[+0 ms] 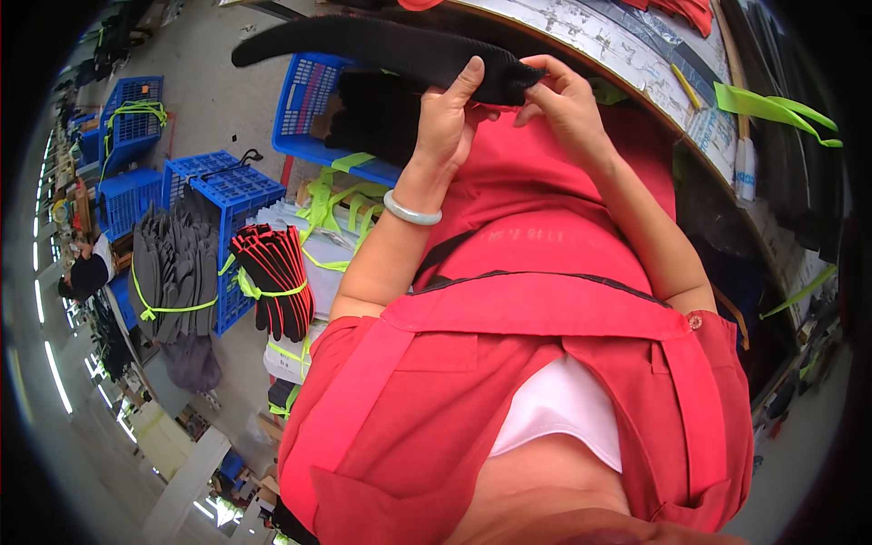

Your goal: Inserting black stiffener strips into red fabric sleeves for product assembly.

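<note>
A long, curved black fabric piece (pixel 363 47) stretches from the upper left toward the middle top. My left hand (pixel 447 118), with a pale bangle on its wrist, grips its right end from below, thumb up on the fabric. My right hand (pixel 565 100) pinches the same end from the right, fingers curled over its tip. Both hands are held up in front of my red apron (pixel 536 363), near the edge of a curved worktable (pixel 627 54).
A blue crate (pixel 313 100) with dark pieces stands left of my hands; more blue crates (pixel 218 195) lie further left. Bundles of grey pieces (pixel 177 263) and red-edged black pieces (pixel 277 277) are tied with yellow-green straps. A yellow-green strip (pixel 772 109) lies on the table. Another person (pixel 86 268) sits far left.
</note>
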`<state>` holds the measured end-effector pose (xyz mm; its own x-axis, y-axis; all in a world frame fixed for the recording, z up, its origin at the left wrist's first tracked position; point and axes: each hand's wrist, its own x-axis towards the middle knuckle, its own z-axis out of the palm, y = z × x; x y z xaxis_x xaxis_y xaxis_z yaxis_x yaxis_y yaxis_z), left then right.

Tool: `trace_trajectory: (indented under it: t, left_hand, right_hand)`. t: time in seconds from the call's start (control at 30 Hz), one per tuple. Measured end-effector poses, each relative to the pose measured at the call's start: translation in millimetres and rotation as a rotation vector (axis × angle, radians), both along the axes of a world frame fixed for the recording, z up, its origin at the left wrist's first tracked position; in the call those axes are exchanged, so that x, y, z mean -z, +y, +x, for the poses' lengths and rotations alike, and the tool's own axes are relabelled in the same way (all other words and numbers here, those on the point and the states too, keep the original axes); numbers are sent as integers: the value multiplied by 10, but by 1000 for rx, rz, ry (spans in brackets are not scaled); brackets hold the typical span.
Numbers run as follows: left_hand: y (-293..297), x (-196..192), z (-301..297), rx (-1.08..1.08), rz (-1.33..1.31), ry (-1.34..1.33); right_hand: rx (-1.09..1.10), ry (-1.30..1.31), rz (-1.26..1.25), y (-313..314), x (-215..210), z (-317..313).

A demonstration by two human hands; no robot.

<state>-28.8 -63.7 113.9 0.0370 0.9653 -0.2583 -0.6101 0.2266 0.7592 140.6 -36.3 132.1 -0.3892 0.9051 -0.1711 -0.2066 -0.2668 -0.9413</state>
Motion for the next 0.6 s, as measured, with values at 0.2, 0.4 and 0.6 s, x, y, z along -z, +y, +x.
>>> trace_trajectory:
  t: [0.2, 0.4, 0.6]
  left_hand:
    - [-72, 54, -19, -104, -54, -50]
    - [-44, 81, -34, 3, -6, -179]
    - [-18, 112, -1, -9, -29, -136]
  right_hand:
    - [-132, -50, 79, 104, 73, -11]
    - [-378, 483, -361, 104, 132, 32]
    - [-244, 42, -129, 167, -27, -10]
